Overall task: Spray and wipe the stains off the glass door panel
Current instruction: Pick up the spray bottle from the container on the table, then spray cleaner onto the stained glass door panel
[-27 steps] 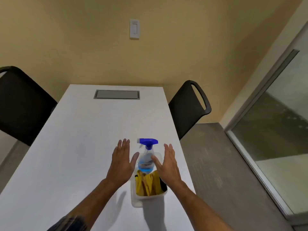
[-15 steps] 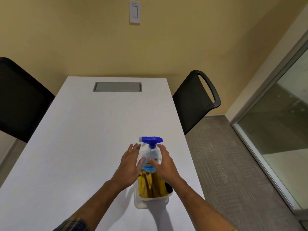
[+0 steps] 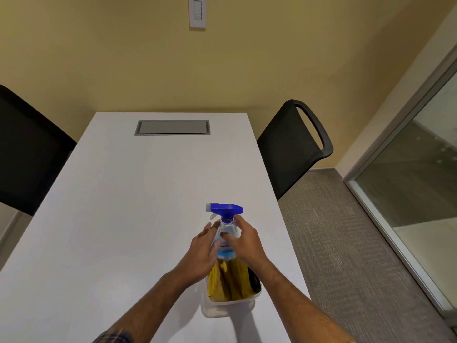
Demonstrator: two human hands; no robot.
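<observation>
I see right hand (image 3: 247, 241) clasping spray bottle (image 3: 226, 233) | left hand (image 3: 201, 251) open, fingers touching it | risk — lifting could tip the clear bin (image 3: 230, 306) near the table (image 3: 123, 219) edge

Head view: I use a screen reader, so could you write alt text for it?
Both hands, left hand and right hand, close around a clear spray bottle with a blue trigger, standing in a plastic bin of yellow cloth on a white table. A glass door panel stands at right.
</observation>
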